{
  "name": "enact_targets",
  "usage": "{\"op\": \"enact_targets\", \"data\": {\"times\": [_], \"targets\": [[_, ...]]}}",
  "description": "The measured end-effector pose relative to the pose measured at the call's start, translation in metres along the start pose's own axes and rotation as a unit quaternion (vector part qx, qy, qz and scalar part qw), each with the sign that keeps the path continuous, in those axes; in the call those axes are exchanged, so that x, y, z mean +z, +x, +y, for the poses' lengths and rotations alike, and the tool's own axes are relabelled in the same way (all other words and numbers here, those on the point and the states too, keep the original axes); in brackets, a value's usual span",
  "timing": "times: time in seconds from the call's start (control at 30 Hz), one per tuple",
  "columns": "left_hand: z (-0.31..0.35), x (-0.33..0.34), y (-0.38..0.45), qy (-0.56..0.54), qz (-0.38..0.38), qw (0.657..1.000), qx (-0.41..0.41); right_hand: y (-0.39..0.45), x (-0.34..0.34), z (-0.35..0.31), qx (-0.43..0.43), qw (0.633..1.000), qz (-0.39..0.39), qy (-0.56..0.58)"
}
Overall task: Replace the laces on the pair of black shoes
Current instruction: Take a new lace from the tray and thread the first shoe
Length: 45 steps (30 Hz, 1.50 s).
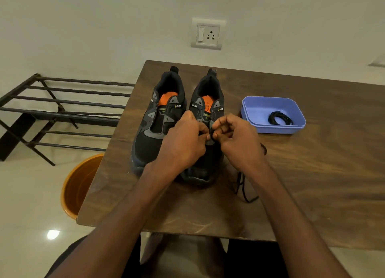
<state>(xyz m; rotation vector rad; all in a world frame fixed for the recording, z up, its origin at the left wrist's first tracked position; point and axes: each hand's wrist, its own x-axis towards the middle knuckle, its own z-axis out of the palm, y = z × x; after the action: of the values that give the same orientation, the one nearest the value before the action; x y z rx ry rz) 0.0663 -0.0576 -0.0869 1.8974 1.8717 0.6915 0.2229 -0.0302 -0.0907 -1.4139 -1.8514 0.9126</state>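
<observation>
**Head view: both hands pinching at the right shoe's eyelets**

Head view looks down on a dark wooden table [312, 173] set against a pale wall; two black shoes stand side by side near the table's left edge, toes toward the person, heels toward the far edge; the left shoe [154, 123] shows no lace and has an orange insole; the right shoe [206, 108] is partly covered by both hands. The left hand [183, 144] is curled, its fingertips pressed together at the lower eyelets; the right hand [237, 140] is also curled, thumb and forefinger pinching what looks like the end of a black lace [242, 186]; the lace trails from under the right wrist and loops on the table toward the near edge. A blue plastic tub [258, 108] sits just right of the shoes, apart from them, toward the far edge, holding a coiled black lace [280, 118]. Off the table's left edge stand a metal shoe rack [62, 108] and an orange bucket [77, 186] on the floor; a wall socket [208, 35] is above the shoes.
</observation>
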Motion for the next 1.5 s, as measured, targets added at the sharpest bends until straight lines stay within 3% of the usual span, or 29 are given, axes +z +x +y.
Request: {"op": "enact_targets", "data": {"times": [0.1, 0.27, 0.43, 0.53, 0.67, 0.77, 0.83, 1.03, 1.2, 1.33, 1.5], "targets": [[0.007, -0.001, -0.001, 0.025, -0.004, 1.0, -0.012, -0.001, -0.002, 0.001, -0.015, 1.0, -0.004, -0.013], [0.012, 0.006, -0.007, 0.094, 0.032, 0.995, 0.004, 0.002, 0.001, 0.007, -0.136, 0.986, -0.045, -0.083], [0.011, 0.002, -0.011, 0.065, 0.084, 0.994, -0.006, 0.004, -0.006, 0.014, -0.111, 0.987, -0.06, -0.1], [0.007, -0.014, -0.013, 0.023, 0.177, 0.984, -0.023, 0.005, -0.009, 0.013, -0.094, 0.989, -0.063, -0.096], [-0.01, -0.042, -0.015, -0.069, 0.34, 0.938, -0.002, 0.003, -0.007, 0.008, -0.115, 0.982, -0.037, -0.144], [-0.012, -0.033, -0.017, -0.076, 0.291, 0.949, 0.09, 0.001, -0.001, -0.004, -0.188, 0.98, 0.004, -0.059], [-0.01, -0.02, -0.014, -0.076, 0.264, 0.954, 0.119, -0.001, 0.001, -0.013, -0.16, 0.986, 0.015, 0.039], [-0.01, -0.007, -0.011, -0.065, 0.212, 0.974, 0.044, -0.001, -0.008, -0.013, -0.017, 0.963, 0.054, 0.263], [-0.002, 0.01, -0.012, -0.037, 0.116, 0.992, -0.028, 0.001, -0.007, -0.004, -0.038, 0.993, 0.073, 0.083], [0.0, 0.011, -0.008, -0.067, 0.129, 0.987, -0.066, 0.0, -0.007, -0.003, -0.072, 0.994, 0.073, -0.045], [-0.003, 0.008, -0.005, -0.093, 0.125, 0.983, -0.098, -0.002, -0.015, -0.004, -0.022, 0.996, 0.085, -0.011]]}}
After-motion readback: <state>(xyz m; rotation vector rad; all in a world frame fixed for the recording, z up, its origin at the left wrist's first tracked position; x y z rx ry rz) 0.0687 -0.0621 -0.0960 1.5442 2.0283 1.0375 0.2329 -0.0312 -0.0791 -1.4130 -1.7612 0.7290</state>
